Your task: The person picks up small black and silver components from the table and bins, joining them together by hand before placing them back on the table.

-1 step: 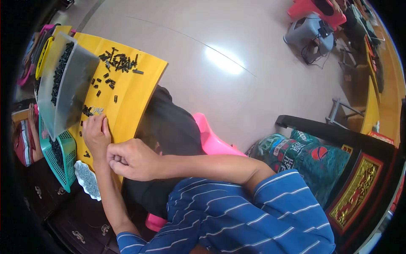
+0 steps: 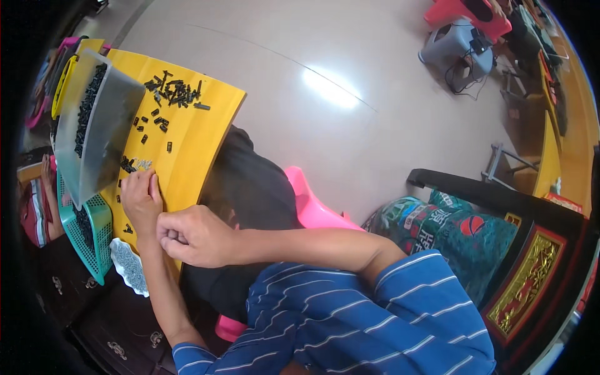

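Observation:
My left hand rests on the yellow board, closed, with its fingertips out of sight beside a small cluster of silvery metal pieces. Small black parts lie next to that cluster. Curled into a fist, my right hand sits at my left wrist, and whatever its fingers may hold is hidden. Several black rectangular pieces are scattered farther up the board. Beyond them lies a pile of longer black parts.
A translucent bin of black parts stands on the board's left side. Below it are a green basket and a white scalloped dish of small grey pieces. A pink chair and grey stool are to the right.
The yellow board and the parts on it appear a touch farther left. Both hands keep nearly the same pose.

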The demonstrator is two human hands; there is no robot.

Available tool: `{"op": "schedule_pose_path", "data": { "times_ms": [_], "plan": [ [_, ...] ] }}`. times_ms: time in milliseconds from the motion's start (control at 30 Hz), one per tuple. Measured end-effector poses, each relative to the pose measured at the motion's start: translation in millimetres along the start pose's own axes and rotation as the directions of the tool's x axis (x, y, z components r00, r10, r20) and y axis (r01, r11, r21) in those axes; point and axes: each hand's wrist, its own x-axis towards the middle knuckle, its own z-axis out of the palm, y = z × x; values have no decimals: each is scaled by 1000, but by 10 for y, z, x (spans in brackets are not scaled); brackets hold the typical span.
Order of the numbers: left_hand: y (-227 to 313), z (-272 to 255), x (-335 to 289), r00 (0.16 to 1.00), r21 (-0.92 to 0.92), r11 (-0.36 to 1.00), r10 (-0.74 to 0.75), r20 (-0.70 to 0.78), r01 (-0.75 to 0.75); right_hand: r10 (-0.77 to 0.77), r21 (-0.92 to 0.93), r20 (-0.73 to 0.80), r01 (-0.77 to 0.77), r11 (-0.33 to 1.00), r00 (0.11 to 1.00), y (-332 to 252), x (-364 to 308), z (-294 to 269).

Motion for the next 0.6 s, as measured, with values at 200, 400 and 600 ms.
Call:
{"op": "schedule_pose_path", "data": {
  "times_ms": [200, 400, 600],
  "plan": [
    [-34, 9, -1, 1000, -34, 999, 16, 16, -16, 8, 13, 13, -8, 1000, 1000, -19, -9, -17],
    [261, -249, 37, 997, -121, 992, -28, -68, 20, -32, 91, 29, 30, 995, 999, -12, 70, -24],
    [501, -474, -232, 1000, -278, 961, -5, -22, -1, 133, 171, 43, -138, 976, 990, -716, 482, -633]
  ]
}}
